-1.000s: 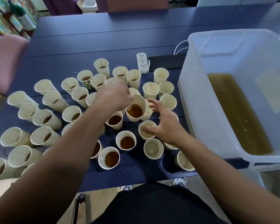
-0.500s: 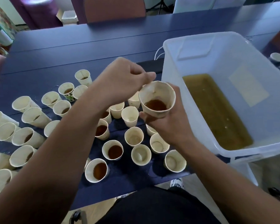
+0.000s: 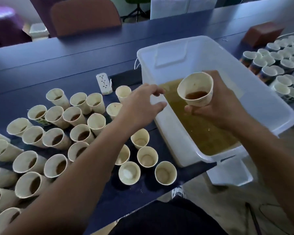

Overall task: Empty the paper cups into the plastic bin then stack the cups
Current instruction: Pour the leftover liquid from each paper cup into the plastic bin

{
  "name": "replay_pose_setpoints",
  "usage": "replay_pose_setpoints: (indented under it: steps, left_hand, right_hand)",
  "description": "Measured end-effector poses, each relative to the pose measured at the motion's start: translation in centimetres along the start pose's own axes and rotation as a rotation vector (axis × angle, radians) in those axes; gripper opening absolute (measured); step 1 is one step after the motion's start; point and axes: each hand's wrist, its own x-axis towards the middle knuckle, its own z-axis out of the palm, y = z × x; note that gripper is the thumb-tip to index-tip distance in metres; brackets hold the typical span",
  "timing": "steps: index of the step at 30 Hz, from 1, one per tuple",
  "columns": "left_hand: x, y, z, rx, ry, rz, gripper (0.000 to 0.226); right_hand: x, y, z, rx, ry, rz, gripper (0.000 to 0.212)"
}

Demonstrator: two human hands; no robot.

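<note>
The right hand [image 3: 221, 106] holds one paper cup [image 3: 196, 89] from underneath and behind, fingers curled round its lower wall, thumb across the base. The cup sits above the plastic bin [image 3: 270, 106], over the pool of murky yellow-brown liquid [image 3: 202, 131] inside it, and it tilts towards the person so its mouth faces the camera. A small amount of dark brown liquid still lies in the bottom of it. The cup is off-white with a rolled rim, and its inner wall looks stained.

The left hand [image 3: 141, 106] hovers just beside the bin's near-left wall, holding nothing, its fingers loosely spread and slightly bent, thumb apart from the rest.

One bin, one cup in hand. On the dark blue table [image 3: 58, 65], left of the bin, stands a crowd of cups [image 3: 54, 139]; I count roughly thirty, though the forearm hides some and the edge of the view cuts others off. Many further left hold brown liquid; about six nearest the bin [image 3: 147, 156] look emptied. Beyond the bin, on the right, is a second cluster of dark-sided cups [image 3: 275, 65], too blurred to count. One white power strip [image 3: 104, 83] lies behind the cups, and one reddish-brown block [image 3: 263, 33] rests at the far right.
</note>
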Motion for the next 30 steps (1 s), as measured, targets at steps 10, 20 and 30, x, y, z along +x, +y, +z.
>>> replay_pose_setpoints:
  steps: [10, 20, 30]
  left_hand:
    - [-0.2, -1.0, 3.3, 0.134, -0.018, 0.015, 0.060]
    - [-0.3, -1.0, 3.4, 0.192, -0.025, -0.020, 0.062]
    - [-0.4, -1.3, 3.7, 0.171, -0.015, -0.014, 0.062]
  right_hand:
    - [1.9, 5.9, -1.1, -0.270, -0.118, 0.077, 0.073]
    - [2.8, 6.7, -0.6, -0.456, -0.156, 0.057, 0.063]
    - [3.3, 6.7, -0.3, -0.591, -0.112, -0.022, 0.056]
